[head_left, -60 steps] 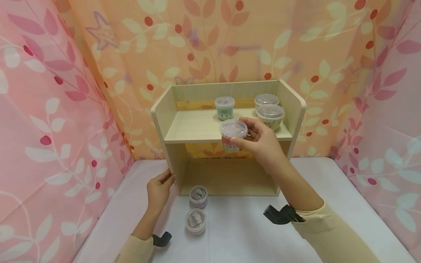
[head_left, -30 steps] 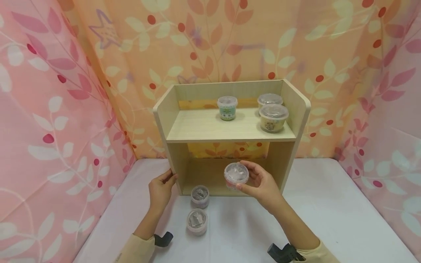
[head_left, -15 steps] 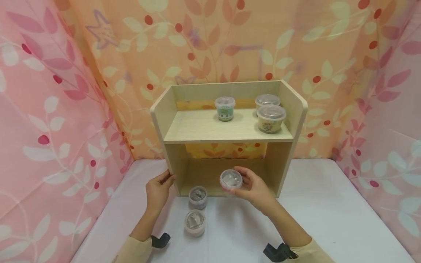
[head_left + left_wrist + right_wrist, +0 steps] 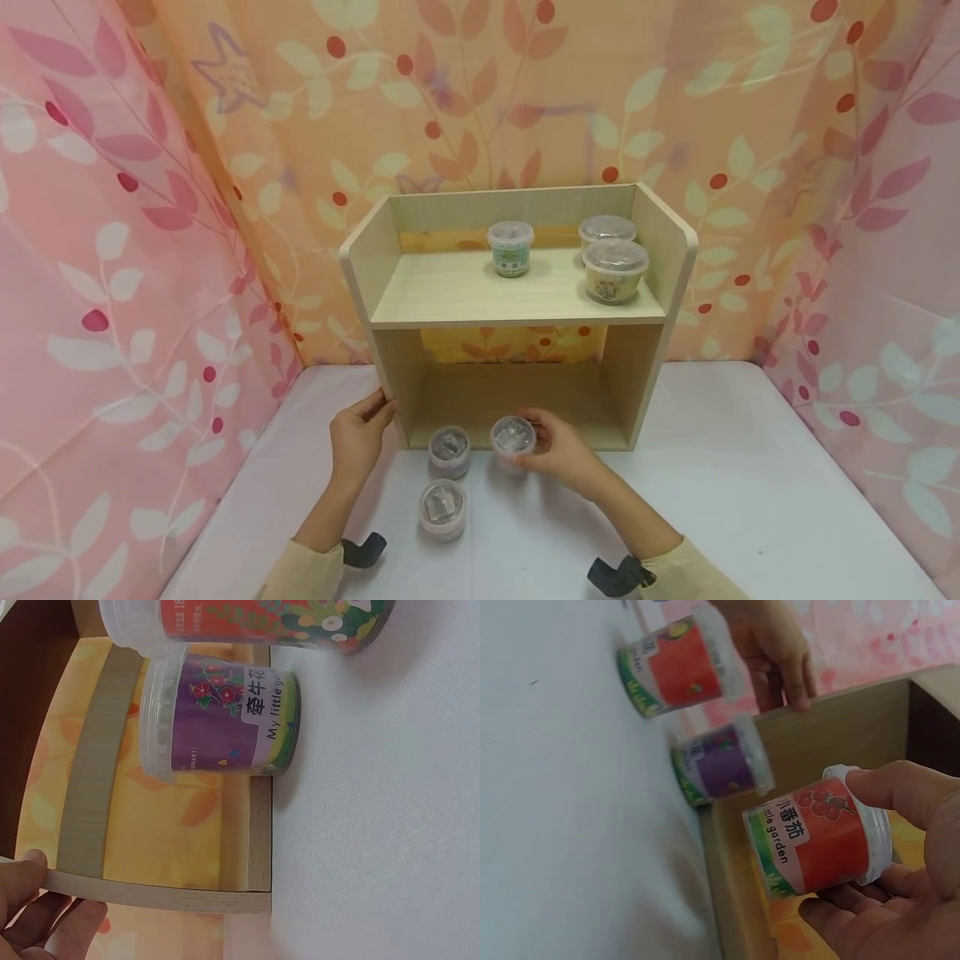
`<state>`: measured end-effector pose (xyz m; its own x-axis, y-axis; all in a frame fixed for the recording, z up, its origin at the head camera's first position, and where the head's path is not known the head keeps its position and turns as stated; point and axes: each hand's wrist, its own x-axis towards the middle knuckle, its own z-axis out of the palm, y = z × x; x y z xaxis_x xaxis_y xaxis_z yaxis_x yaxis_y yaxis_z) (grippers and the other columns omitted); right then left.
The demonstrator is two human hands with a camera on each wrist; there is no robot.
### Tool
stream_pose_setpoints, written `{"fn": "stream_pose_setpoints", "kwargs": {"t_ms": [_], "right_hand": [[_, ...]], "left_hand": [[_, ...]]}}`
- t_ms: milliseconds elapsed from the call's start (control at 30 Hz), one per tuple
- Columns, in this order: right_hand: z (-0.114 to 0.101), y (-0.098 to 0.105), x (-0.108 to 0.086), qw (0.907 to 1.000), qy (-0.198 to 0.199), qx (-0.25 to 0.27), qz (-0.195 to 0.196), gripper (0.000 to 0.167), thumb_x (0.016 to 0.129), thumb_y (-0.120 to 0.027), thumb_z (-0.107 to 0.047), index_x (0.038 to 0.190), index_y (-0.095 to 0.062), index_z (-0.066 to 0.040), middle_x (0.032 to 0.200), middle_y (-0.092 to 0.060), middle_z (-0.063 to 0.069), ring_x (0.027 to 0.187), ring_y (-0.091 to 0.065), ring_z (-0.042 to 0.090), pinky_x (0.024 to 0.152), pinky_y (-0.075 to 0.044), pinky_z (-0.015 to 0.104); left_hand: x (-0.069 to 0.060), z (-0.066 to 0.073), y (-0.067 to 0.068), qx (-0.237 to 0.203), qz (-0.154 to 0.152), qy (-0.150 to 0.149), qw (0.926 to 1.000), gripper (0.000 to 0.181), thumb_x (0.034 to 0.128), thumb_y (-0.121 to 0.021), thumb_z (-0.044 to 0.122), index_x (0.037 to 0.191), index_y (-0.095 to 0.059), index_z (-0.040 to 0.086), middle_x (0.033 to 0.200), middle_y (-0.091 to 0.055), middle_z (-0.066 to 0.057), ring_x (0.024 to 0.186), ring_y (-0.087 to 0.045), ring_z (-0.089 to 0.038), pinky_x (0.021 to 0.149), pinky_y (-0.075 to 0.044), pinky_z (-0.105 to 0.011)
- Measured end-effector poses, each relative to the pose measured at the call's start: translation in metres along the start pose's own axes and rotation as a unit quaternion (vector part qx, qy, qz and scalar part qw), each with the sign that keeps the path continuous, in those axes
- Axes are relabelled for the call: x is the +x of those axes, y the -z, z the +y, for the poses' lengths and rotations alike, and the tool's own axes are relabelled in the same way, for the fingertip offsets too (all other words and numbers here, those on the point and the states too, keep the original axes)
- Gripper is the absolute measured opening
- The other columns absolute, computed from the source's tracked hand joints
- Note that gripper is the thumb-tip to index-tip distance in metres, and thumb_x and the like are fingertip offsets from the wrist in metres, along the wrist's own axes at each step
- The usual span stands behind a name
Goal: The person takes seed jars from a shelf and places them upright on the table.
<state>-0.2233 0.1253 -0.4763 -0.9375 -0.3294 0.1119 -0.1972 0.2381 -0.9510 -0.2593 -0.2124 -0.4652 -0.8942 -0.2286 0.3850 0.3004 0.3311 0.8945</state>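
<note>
My right hand (image 4: 558, 454) grips a lidded red-labelled cup (image 4: 513, 437) at the shelf's lower front edge; in the right wrist view the cup (image 4: 817, 832) has a tomato picture, thumb on one side and fingers (image 4: 855, 904) on the other. My left hand (image 4: 358, 437) pinches the front edge of the shelf's left side panel, as the left wrist view shows with its fingers (image 4: 75, 922) on the wood. Between the hands stand a purple-labelled cup (image 4: 225, 716) and, nearer the front, a red-labelled cup (image 4: 682, 664).
The two-level wooden shelf (image 4: 450, 300) stands on a white-covered table (image 4: 720, 500). On its upper board are a green-labelled cup (image 4: 511, 250) and two wider lidded tubs at the right, the front one yellowish (image 4: 615, 273). Patterned curtains (image 4: 300, 125) surround the table.
My right hand has carried the red-labelled cup from in front of the upper board down to the shelf's lower front, a little leftward. My left hand has stayed on the side panel.
</note>
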Motion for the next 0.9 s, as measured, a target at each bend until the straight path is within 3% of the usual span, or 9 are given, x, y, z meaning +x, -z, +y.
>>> {"fn": "stream_pose_setpoints", "kwargs": {"t_ms": [400, 667, 900], "right_hand": [[0.021, -0.006, 0.004, 0.9993, -0.005, -0.011, -0.034, 0.077, 0.081, -0.086, -0.006, 0.145, -0.044, 0.008, 0.142, -0.056, 0.024, 0.130, -0.056, 0.040, 0.107, -0.052, 0.043], [0.026, -0.008, 0.006, 0.9995, -0.004, 0.001, -0.032, 0.077, 0.081, -0.085, -0.002, 0.145, -0.043, 0.009, 0.144, -0.053, 0.027, 0.134, -0.053, 0.044, 0.108, -0.051, 0.044], [0.029, -0.011, 0.006, 0.9956, 0.022, -0.091, -0.003, 0.076, 0.080, -0.088, -0.015, 0.142, -0.049, 0.004, 0.141, -0.058, 0.021, 0.128, -0.059, 0.041, 0.108, -0.049, 0.053]], "left_hand": [[-0.002, 0.002, 0.001, 0.005, -0.004, 0.005, 1.0000, 0.035, 0.0902, -0.079, 0.008, 0.123, -0.072, -0.001, 0.113, -0.075, -0.017, 0.099, -0.073, -0.019, 0.076, -0.059, -0.014], [-0.001, 0.003, 0.001, 0.005, -0.003, 0.001, 1.0000, 0.034, 0.0897, -0.079, 0.006, 0.123, -0.073, 0.000, 0.112, -0.076, -0.017, 0.100, -0.073, -0.024, 0.076, -0.059, -0.014], [-0.001, 0.002, 0.001, 0.010, -0.005, 0.002, 0.9999, 0.033, 0.0903, -0.079, 0.007, 0.122, -0.073, 0.000, 0.112, -0.076, -0.016, 0.097, -0.074, -0.015, 0.076, -0.058, -0.014]]}}
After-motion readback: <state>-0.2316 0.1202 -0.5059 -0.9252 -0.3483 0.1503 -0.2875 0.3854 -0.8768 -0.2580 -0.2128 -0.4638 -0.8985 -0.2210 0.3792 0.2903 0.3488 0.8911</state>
